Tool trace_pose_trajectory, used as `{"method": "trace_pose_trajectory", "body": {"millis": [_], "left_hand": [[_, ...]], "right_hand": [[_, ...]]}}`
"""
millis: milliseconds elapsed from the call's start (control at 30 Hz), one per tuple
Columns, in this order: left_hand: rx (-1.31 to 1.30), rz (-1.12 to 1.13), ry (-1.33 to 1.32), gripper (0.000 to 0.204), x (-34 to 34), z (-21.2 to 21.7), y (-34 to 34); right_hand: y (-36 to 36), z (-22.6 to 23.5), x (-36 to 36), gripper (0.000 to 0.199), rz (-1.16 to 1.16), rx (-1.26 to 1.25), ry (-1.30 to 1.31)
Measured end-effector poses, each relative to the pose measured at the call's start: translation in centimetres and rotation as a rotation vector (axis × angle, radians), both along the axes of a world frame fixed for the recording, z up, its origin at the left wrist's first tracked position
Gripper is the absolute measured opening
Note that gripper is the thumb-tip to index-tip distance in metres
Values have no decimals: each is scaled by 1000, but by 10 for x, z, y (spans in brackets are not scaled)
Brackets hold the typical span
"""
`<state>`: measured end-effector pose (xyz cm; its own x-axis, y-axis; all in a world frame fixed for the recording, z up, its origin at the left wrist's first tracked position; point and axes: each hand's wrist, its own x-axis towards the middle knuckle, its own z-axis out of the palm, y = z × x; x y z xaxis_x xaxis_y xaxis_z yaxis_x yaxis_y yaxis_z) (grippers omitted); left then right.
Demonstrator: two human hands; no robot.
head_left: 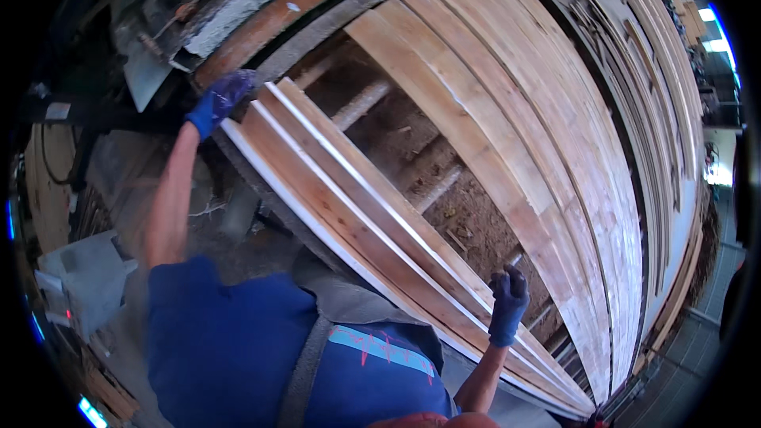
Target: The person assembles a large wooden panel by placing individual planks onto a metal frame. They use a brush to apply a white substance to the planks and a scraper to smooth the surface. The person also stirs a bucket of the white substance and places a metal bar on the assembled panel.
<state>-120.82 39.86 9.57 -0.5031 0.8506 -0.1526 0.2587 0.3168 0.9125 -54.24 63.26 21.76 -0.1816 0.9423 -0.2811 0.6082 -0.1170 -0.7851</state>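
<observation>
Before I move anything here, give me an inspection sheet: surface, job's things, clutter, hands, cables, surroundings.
Surface: bed with pale rollers; wood debris shows beneath, between the boards.
Job's things: white-edged boards along the near side; wide pale boards beyond the gap.
Clutter: long strips piled at right; grey box-like object at lower left.
Hands: both gloved; left hand at the far-left ends of the white-edged boards, right hand with curled fingers over their right part; grip unclear for both.
Cables: none clearly identifiable.
Surroundings: bright lights at upper right; left side dim.
</observation>
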Motion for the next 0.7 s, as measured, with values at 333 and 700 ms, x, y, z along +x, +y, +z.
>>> {"method": "trace_pose_trajectory", "body": {"millis": [333,700], "left_hand": [[-48,4,-316,41,31,15,-1],[-42,-72,-371,45,17,15,-14]], "right_hand": [[-10,-17,10,25,22,197,-37],[-37,-5,2,24,199,92,-66]]}}
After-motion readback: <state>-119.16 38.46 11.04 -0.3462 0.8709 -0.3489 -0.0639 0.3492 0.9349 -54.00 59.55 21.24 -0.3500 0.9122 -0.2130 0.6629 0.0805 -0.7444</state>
